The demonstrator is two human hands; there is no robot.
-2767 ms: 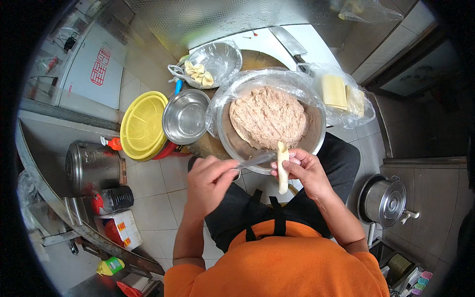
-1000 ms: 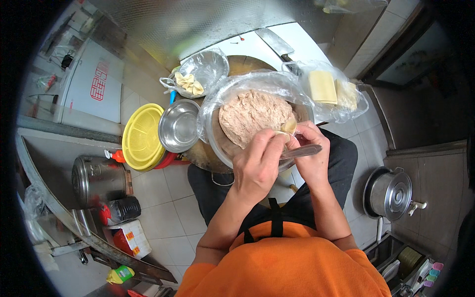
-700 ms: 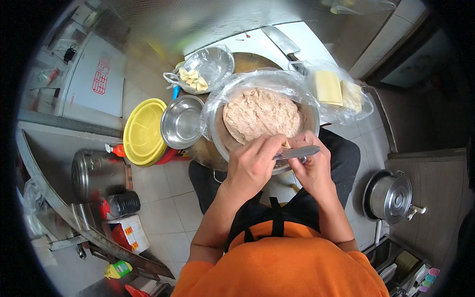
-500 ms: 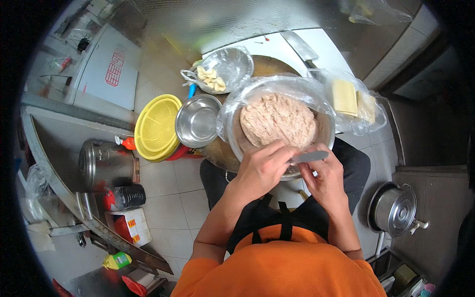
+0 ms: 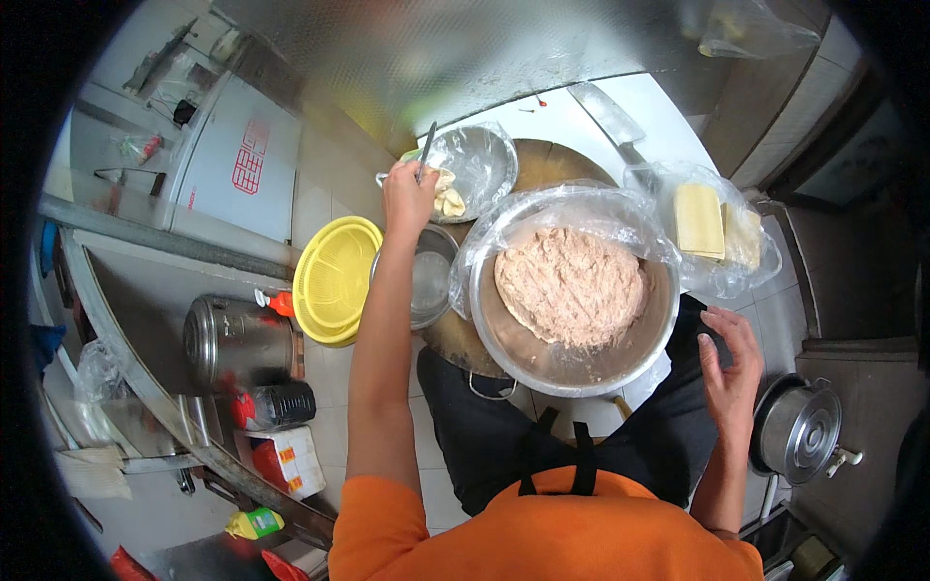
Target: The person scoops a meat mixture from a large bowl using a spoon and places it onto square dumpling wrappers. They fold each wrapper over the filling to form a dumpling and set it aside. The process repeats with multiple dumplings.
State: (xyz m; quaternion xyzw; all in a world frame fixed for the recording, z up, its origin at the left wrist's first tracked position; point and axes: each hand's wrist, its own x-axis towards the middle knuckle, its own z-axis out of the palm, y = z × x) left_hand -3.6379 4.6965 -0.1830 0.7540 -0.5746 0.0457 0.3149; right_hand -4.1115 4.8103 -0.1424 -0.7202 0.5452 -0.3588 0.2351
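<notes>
My left hand [image 5: 408, 201] reaches to the far left and grips a narrow flat spatula [image 5: 427, 147], its blade pointing up. Its fingers are at the edge of a plastic-lined metal bowl [image 5: 480, 160], beside several folded wontons [image 5: 448, 198]. Whether a wonton is also in those fingers I cannot tell. Over my right thigh, my right hand [image 5: 733, 366] is open, with nothing seen in it. Between my arms a large steel basin [image 5: 542, 373], partly covered with clear plastic, holds a mound of pinkish minced meat [image 5: 572, 286].
Square yellow wrappers [image 5: 699, 221] lie in a plastic bag right of the basin. A cleaver [image 5: 607, 114] rests on the white board [image 5: 668, 116] behind. An empty metal bowl [image 5: 431, 276] and a yellow strainer [image 5: 334, 276] stand at left. A lidded pot [image 5: 799, 426] is low right.
My hands have parted from over the basin's near edge. The left has gone far left with the spatula to the wonton bowl; the right has drawn back rightward and opened.
</notes>
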